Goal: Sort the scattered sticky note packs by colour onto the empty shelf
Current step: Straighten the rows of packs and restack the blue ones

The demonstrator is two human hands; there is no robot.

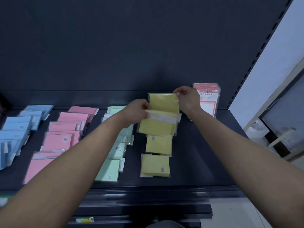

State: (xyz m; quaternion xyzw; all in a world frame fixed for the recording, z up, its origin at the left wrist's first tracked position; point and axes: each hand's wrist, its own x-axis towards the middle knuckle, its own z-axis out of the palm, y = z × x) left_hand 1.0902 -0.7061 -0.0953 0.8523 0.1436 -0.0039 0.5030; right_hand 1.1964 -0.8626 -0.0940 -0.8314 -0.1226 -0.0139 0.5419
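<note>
At the far end of the yellow row on the shelf [197, 162], your right grip [187, 100] pinches an upright yellow pack [163, 102] while your left grip [138, 112] clamps the yellow stack [158, 127] beneath.

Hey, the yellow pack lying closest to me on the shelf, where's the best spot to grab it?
Probably by its near short edge, coming from the front. The nearest yellow pack lies flat and apart from the green row, and its clear wrapper sticks out at the bottom, giving fingertips a lip to pinch.
</note>
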